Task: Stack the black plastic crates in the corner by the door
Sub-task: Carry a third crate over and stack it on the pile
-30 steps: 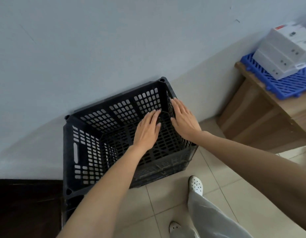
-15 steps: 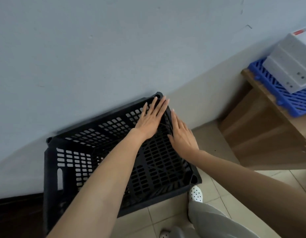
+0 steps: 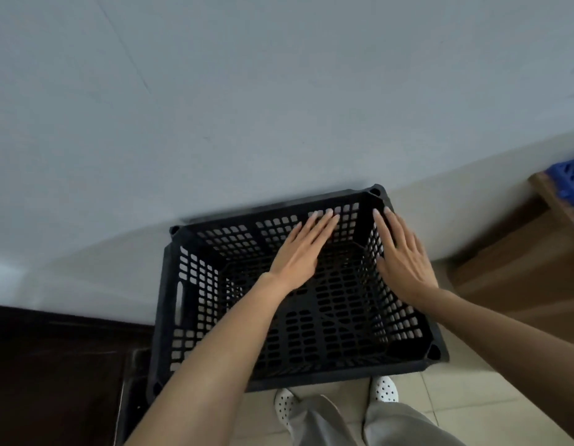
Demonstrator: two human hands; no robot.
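Left hand (image 3: pixel 303 252) and right hand (image 3: pixel 404 262), fingers straight, press flat inside the crate (image 3: pixel 195 284) against the wall (image 3: pixel 279 91), probably squaring it.

Dim, soft, even daylight on the wall (image 3: pixel 279 107), faint shadows, slight blur, wide-angle bending toward the edges.

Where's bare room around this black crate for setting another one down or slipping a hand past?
Free: the tiled floor between the black crate and the brown cabinet; also the crate's own bottom, bare. Crowded: its back rim sits tight to the wall, the dark door flanks its left, and shoes stand at its front edge.
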